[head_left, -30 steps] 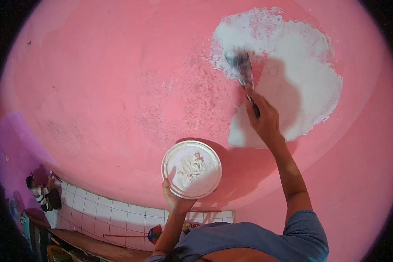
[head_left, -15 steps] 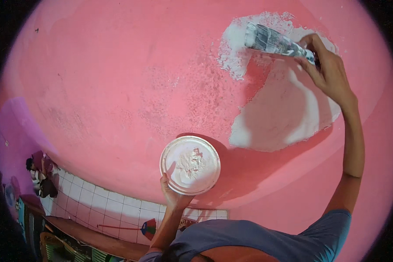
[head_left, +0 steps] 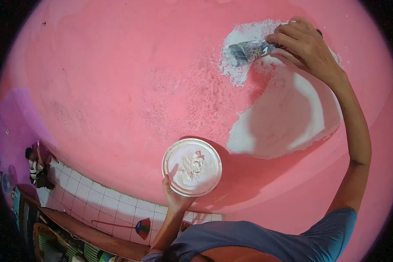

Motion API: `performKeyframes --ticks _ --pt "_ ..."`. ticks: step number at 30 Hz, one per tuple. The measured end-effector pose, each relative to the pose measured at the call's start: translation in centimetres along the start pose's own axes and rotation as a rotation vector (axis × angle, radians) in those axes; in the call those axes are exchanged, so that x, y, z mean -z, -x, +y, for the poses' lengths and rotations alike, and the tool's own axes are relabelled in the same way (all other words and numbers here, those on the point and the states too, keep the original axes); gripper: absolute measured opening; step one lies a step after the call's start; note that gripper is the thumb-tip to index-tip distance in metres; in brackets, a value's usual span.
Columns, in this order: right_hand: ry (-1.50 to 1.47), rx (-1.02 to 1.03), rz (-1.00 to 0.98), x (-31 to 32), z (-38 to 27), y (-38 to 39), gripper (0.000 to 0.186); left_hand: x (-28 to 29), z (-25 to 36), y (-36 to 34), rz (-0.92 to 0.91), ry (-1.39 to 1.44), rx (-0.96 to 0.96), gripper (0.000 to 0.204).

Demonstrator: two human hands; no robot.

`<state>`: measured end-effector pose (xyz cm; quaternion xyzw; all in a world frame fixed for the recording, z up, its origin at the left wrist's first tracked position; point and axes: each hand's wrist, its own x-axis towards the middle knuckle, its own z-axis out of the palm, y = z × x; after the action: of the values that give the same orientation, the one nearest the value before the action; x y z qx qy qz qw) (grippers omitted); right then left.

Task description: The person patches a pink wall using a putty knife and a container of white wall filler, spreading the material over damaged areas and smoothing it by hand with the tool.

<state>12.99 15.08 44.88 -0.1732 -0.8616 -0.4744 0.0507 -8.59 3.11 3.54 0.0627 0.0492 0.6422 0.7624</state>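
My right hand (head_left: 305, 49) is wrapped round a putty knife (head_left: 248, 51) smeared with white and grey. Its flat blade lies against the pink wall (head_left: 118, 78), over a rough patch of white putty (head_left: 253, 31). A larger, smoother putty patch (head_left: 266, 118) spreads below that hand, partly in shadow. Lower down, my left hand (head_left: 176, 198) grips the rim of a round white lid (head_left: 168, 150), its thumb over the edge. A ragged lump of putty (head_left: 194, 166) sits in the middle of the lid.
Rough, dark-speckled paint (head_left: 196, 96) marks the wall left of the putty. On the white tiled floor (head_left: 105, 203) lies a broom (head_left: 143, 228) with a red handle. A person (head_left: 39, 168) is at the far left. Wooden furniture (head_left: 87, 229) stands at the lower left.
My right hand has moved left and slightly up, its grip now further over the putty knife. The blade has shifted left and down across the putty. The lid stays nearly in place.
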Motion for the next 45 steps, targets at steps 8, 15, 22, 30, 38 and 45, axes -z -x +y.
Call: performKeyframes --ticks 8,15,22,30,38,45 --pt "0.124 -0.042 -0.008 3.6 0.4 -1.4 0.021 -0.2 0.4 0.2 0.04 -0.029 0.012 0.078" --pt "0.191 -0.128 0.042 5.7 5.1 3.2 0.026 -0.4 0.4 0.1 0.015 -0.022 -0.011 0.075" --pt "0.037 -0.032 0.043 1.5 0.2 -1.0 0.028 0.6 0.6 0.0 -0.015 0.024 0.017 0.074" --pt "0.214 -0.116 0.152 0.9 3.1 2.8 0.028 1.0 0.6 0.0 -0.019 -0.003 -0.006 0.074" --pt "0.012 -0.15 0.146 0.2 1.3 1.9 0.027 0.8 0.6 0.0 0.018 -0.065 0.009 0.075" --pt "-0.016 -0.117 0.124 -2.3 -1.1 -1.5 0.027 0.5 0.9 -0.1 -0.032 -0.058 0.032 0.078"
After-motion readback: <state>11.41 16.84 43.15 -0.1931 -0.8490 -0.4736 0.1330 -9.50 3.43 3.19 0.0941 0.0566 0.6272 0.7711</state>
